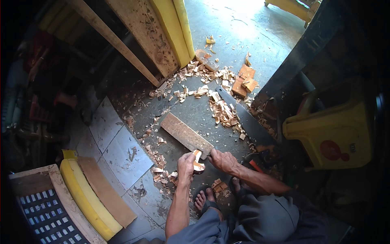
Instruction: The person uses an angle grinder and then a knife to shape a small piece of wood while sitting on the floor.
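My left hand (pixel 186 166) is closed round a small, curved piece of carved wood (pixel 198 162) with pale cut faces and a darker underside. Close beside it, my right hand (pixel 222 160) is curled into a fist at the near end of a flat wooden board (pixel 185 132). What the right fingers grip is hidden; I cannot tell whether they hold the board or a tool next to it. The board slants away to the far left above the dark floor. Both hands are in front of my sandalled feet (pixel 203 198).
Wood chips (pixel 223 112) litter the floor. A long dark saw-like blade (pixel 248 118) lies to the right, near a yellow plastic stool (pixel 333 134). Wooden offcuts (pixel 245 80) lie beyond. Yellow-edged wooden frames (pixel 91 195) stand left, beside pale tiles (pixel 126 154).
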`<state>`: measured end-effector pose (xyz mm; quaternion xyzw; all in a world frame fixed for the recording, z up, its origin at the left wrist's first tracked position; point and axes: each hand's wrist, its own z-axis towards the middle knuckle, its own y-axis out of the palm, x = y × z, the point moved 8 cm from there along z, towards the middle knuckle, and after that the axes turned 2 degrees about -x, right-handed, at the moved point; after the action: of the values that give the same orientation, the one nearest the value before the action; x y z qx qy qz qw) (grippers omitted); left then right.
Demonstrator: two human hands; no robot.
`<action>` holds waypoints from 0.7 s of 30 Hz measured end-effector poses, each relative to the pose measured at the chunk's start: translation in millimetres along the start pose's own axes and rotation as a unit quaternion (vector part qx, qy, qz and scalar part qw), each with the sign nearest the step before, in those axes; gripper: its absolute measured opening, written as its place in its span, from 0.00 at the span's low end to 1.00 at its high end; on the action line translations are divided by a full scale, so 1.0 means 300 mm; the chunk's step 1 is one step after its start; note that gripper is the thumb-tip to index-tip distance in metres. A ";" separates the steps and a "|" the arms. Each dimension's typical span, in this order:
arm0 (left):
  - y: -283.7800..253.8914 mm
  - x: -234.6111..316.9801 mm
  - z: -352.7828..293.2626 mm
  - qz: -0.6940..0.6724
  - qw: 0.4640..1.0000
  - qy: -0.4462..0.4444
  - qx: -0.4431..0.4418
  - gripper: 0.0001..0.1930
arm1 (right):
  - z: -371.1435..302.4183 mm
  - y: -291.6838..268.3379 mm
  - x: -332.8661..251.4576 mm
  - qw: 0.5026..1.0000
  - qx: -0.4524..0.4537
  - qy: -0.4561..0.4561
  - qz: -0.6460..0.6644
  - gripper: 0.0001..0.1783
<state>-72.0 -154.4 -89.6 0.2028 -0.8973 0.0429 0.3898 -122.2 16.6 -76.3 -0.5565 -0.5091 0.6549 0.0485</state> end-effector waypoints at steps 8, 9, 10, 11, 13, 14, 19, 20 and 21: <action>0.035 0.074 -0.050 0.013 0.999 -0.043 -0.006 0.15 | 0.004 0.001 0.044 1.000 -0.007 0.014 -0.014 0.16; 0.023 0.070 -0.048 0.002 0.999 -0.034 -0.009 0.14 | 0.008 0.008 0.037 0.999 -0.011 0.030 -0.012 0.16; 0.008 0.052 -0.036 -0.009 1.000 -0.025 -0.013 0.14 | -0.011 0.000 -0.002 1.000 0.016 -0.004 0.018 0.16; -0.004 0.040 -0.026 -0.020 1.000 -0.017 -0.016 0.14 | -0.005 0.012 -0.019 1.000 0.006 -0.007 0.020 0.16; 0.026 0.048 -0.019 -0.033 0.999 -0.033 -0.010 0.14 | 0.001 0.016 -0.001 1.000 -0.012 -0.006 0.011 0.16; 0.031 0.050 -0.030 -0.027 0.999 -0.041 -0.008 0.14 | 0.008 0.021 0.025 1.000 -0.007 0.001 0.019 0.16; 0.029 0.065 -0.047 -0.011 0.999 -0.042 -0.008 0.13 | 0.000 -0.006 -0.008 1.000 -0.005 0.011 0.004 0.16; 0.020 0.052 -0.037 -0.009 0.999 -0.040 -0.014 0.13 | 0.000 -0.001 0.001 1.000 -0.012 0.018 -0.001 0.15; 0.014 0.059 -0.032 -0.007 0.999 -0.034 -0.020 0.13 | 0.005 -0.006 -0.001 1.000 -0.001 0.006 0.005 0.16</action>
<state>-77.8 -154.3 -69.8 0.2027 -0.9090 0.0155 0.3637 -124.2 16.2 -75.1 -0.5631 -0.5067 0.6510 0.0482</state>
